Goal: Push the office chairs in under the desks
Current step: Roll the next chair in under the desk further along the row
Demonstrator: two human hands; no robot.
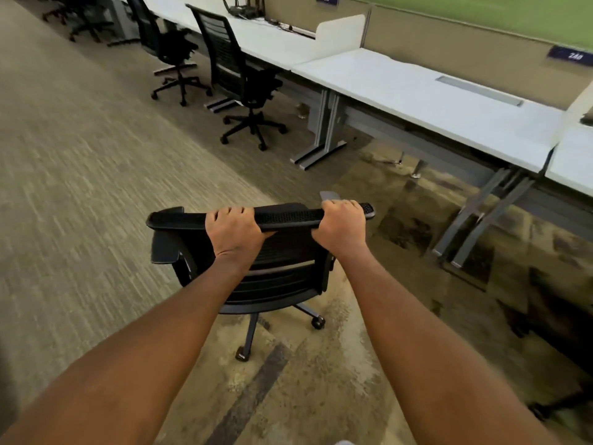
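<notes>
Chair (276,271) stands on the carpet (80,187), apart from the desk (417,101); your left hand (234,232) and right hand (340,229) both grasp its top edge.

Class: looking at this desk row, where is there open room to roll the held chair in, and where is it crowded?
Open: under the near desk, between its grey leg frames. Crowded: the next desk already has a chair. Both hands grip the held chair.

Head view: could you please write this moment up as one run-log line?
left hand: gripping chair top edge | right hand: same | chair: on carpet, not yet under desk | two other chairs: not pushed in
</notes>
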